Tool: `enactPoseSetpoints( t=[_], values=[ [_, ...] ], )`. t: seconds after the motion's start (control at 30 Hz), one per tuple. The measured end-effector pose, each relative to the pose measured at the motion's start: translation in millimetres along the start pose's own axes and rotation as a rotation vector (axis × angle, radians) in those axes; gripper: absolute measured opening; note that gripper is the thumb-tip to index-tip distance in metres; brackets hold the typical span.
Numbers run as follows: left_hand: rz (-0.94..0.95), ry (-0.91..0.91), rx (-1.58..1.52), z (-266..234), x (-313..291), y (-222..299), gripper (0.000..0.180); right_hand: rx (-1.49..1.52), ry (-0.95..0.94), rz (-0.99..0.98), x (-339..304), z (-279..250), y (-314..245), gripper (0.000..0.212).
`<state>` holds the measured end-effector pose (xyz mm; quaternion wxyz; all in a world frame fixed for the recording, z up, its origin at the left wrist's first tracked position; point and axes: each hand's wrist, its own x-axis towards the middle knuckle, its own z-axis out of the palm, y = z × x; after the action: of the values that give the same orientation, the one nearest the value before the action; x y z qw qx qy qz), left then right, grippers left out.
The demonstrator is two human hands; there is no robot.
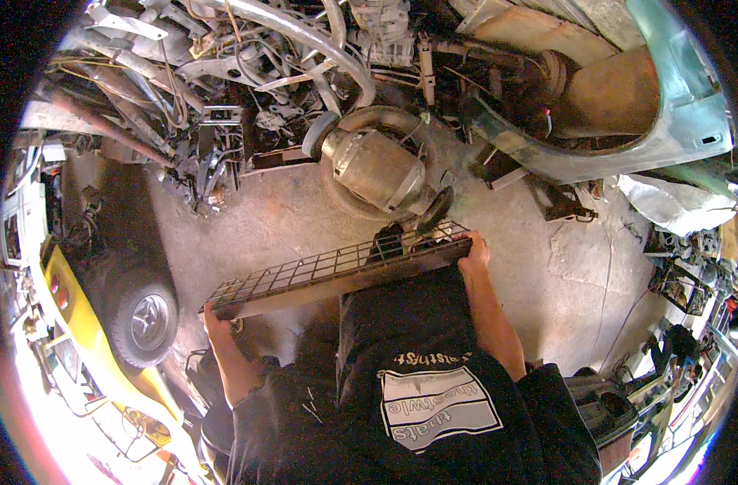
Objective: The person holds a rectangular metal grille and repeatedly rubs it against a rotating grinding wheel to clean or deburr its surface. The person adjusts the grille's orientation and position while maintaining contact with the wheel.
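Note:
I hold a long dark metal grille (304,271) with a grid of square openings and a solid lip along its near side. It slants across in front of my body, its right end farther away than its left. My left hand (217,320) is closed round the left end. At the other end, my right hand (474,252) grips the corner with its fingers over the edge. Just beyond the grille stands a rounded metal drum-shaped part (379,171) resting on a tyre (349,129) on the floor.
Tangled metal frames and pipes (256,48) fill the far left. A teal car fender (579,153) lies at the far right. On the left are a yellow car body panel (78,299) and a wheel (145,322). Assorted parts line the right side of the concrete floor (563,275).

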<state>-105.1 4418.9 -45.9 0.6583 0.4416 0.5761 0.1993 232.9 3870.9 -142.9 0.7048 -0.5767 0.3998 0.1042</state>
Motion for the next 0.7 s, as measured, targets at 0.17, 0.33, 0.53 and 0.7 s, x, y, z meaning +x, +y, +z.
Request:
enactPoseSetpoints(
  t=[0.17,0.33,0.53,0.7],
  values=[
    [0.057,-0.009,0.064,-5,-4,12,0.037,-0.411,-0.093,-0.196,-2,-3,13,0.019],
    [0.138,-0.027,0.153,-8,-8,26,0.036,-1.032,-0.208,-0.575,-38,2,-13,0.030],
    [0.678,-0.005,0.908,-3,-37,49,0.036,0.014,-0.034,0.301,-19,18,15,0.033],
    [-0.022,0.015,-0.107,-23,-11,66,0.038,0.001,-0.105,0.226,-17,17,31,0.024]
  ],
)
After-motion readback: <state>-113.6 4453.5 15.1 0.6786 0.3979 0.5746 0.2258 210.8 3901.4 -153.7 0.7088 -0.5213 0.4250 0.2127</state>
